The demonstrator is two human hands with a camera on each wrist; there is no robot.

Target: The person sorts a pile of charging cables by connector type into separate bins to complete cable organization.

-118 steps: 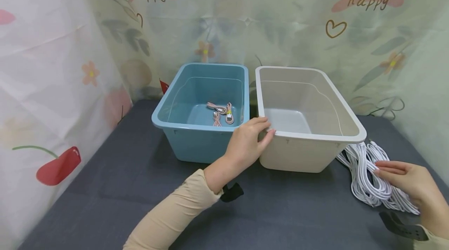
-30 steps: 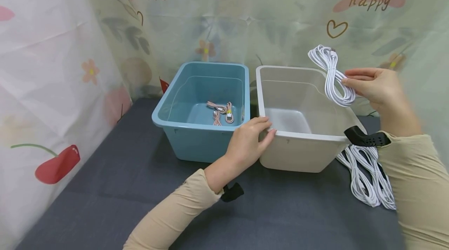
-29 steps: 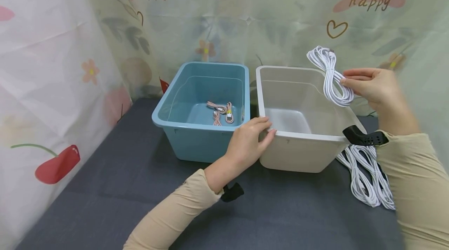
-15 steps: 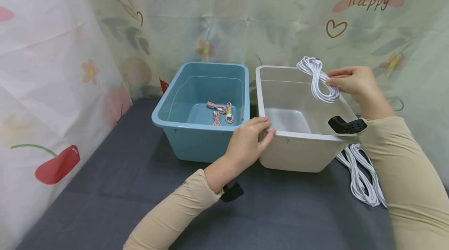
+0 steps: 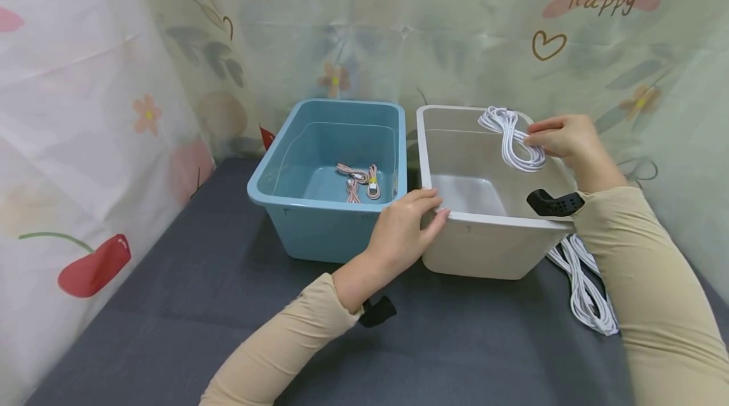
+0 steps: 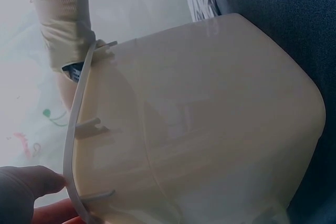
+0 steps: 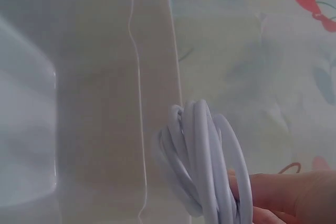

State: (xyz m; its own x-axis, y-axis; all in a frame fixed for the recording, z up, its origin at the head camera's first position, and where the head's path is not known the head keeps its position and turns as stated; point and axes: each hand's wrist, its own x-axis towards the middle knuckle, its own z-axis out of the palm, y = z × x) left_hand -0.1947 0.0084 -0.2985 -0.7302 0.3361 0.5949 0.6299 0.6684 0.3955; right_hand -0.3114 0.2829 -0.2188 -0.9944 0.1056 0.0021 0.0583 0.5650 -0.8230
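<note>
In the head view my right hand (image 5: 572,140) pinches a coiled white cable (image 5: 515,140) by one end. The coil hangs over the back right of the beige bin (image 5: 484,248), around rim height. Its loops (image 7: 202,166) fill the lower middle of the right wrist view, beside the bin's side wall. My left hand (image 5: 404,226) grips the bin's near left corner; in the left wrist view the thumb and fingers (image 6: 39,182) lie on either side of the rim. More coiled white cable (image 5: 583,292) lies on the table right of the bin, partly hidden by my right sleeve.
Left of the beige bin stands a blue bin (image 5: 324,235) with several small pinkish cables (image 5: 353,175) on its floor. Both bins rest on a dark cloth-covered table (image 5: 188,305). A printed curtain (image 5: 353,20) hangs behind and along the sides.
My right hand has taken one white coil from the pile on the table, raised it, and carried it left over the beige bin, lowering slightly. My left hand stays on the rim.
</note>
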